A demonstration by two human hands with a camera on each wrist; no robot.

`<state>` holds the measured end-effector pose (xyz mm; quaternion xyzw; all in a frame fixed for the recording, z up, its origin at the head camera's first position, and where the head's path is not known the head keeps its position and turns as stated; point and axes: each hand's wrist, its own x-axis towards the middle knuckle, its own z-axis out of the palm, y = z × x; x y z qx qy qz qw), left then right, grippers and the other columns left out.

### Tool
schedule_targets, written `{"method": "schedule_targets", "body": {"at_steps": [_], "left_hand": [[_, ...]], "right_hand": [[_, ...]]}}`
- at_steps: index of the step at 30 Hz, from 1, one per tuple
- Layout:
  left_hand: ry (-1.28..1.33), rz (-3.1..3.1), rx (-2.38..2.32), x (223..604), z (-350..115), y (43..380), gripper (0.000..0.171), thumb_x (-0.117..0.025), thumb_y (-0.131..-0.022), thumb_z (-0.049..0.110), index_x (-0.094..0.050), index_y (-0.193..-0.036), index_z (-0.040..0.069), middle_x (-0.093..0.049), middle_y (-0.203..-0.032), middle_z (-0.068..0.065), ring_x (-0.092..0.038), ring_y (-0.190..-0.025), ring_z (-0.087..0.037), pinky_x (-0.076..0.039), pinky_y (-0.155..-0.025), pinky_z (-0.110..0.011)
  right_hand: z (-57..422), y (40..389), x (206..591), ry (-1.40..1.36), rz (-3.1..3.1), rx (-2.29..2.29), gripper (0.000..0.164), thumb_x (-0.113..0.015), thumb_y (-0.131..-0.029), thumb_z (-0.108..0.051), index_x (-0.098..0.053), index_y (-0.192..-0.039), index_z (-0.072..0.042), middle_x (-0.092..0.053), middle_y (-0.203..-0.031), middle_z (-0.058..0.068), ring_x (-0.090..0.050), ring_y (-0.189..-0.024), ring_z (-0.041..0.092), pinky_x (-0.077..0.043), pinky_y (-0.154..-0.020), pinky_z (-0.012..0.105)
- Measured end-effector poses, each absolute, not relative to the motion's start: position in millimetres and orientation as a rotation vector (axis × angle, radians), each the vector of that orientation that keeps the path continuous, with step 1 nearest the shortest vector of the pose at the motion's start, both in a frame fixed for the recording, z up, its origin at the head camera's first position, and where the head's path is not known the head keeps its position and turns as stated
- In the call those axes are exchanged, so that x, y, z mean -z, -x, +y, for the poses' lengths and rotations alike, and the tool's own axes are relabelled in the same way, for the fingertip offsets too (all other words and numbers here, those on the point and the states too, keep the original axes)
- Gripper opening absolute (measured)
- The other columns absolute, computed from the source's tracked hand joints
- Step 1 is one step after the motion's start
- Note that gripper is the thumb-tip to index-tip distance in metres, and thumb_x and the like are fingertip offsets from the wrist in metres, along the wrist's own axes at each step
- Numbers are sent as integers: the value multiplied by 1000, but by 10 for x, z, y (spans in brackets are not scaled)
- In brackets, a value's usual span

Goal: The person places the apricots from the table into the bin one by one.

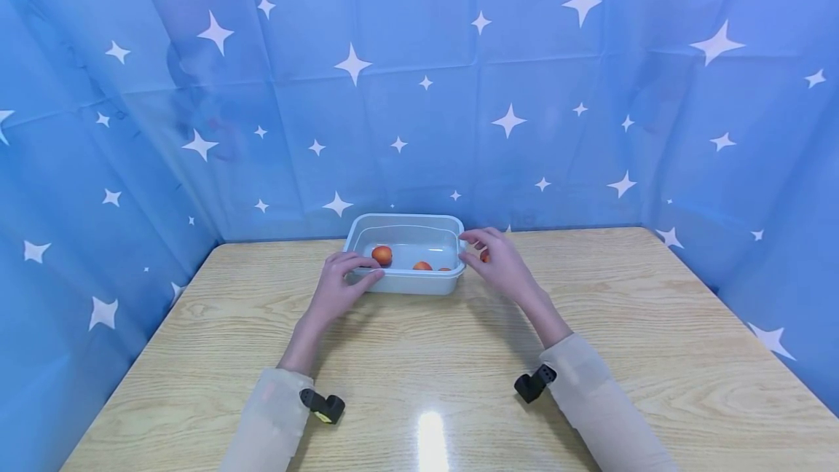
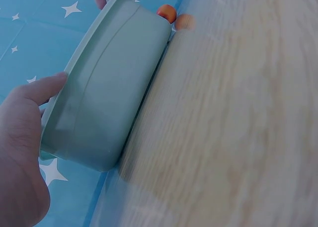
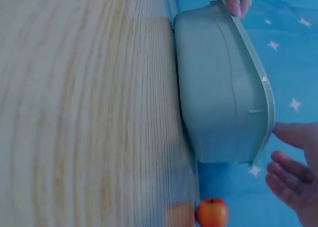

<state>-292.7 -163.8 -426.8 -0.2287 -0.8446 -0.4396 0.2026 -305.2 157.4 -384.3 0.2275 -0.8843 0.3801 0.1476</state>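
Note:
A pale blue-grey plastic basin (image 1: 419, 283) stands near the table's back edge. In the head view, a red-orange fruit (image 1: 382, 255) lies inside at the left, and two more show partly above the front rim. My left hand (image 1: 337, 286) pinches the rim at the front left corner, thumb outside and fingers over the edge. At the basin's right end is my right hand (image 1: 501, 261); its thumb (image 3: 290, 134) touches the rim while other fingers hang loosely bent beside it. Another red-orange fruit, apple-like (image 3: 212, 213), sits on the table outside the basin, partly hidden by my right hand in the head view.
The wood-grain table (image 1: 393, 363) has a glossy surface with a bright reflection near the front. Behind and beside it hangs a blue curtain (image 1: 419, 108) with white stars. A small black camera sits on each sleeved wrist.

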Motion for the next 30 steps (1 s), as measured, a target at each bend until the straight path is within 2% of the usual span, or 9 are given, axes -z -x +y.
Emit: {"method": "schedule_targets", "body": {"at_steps": [6, 13, 20, 30], "left_hand": [[647, -2350, 1213, 4265, -1633, 2925, 15, -79, -89, 24, -78, -100, 14, -72, -97, 0, -59, -109, -26, -23, -117, -52], [658, -2339, 1211, 4274, -1631, 2933, 15, -79, -90, 24, -78, -100, 13, -73, -96, 0, -60, -107, -25, -22, -118, -53], [652, -2350, 1206, 4262, -1629, 2928, 14, -78, -90, 24, -78, -99, 14, -72, -97, 2, -59, -109, -24, -24, -117, -50], [654, -2344, 1215, 4271, -1630, 2929, 15, -79, -90, 24, -78, -99, 13, -73, -97, 0, -59, -108, -25, -24, -117, -51]], "right_hand": [[1655, 3099, 3883, -568, -2596, -1059, 38, -71, -96, -13, -63, -131, -1, -58, -127, 21, -56, -115, 37, -50, -95, 52], [1763, 3135, 3922, -483, -2683, -1003, 45, -69, -97, -19, -57, -137, -4, -51, -141, 21, -42, -135, 41, -37, -111, 58], [1868, 3198, 3987, -483, -2681, -924, 47, -70, -95, -16, -57, -138, -1, -50, -142, 26, -38, -136, 47, -29, -114, 61], [1978, 3247, 4060, -437, -2795, -875, 56, -68, -97, -23, -50, -145, 0, -36, -153, 32, -28, -141, 53, -20, -115, 68]]}}
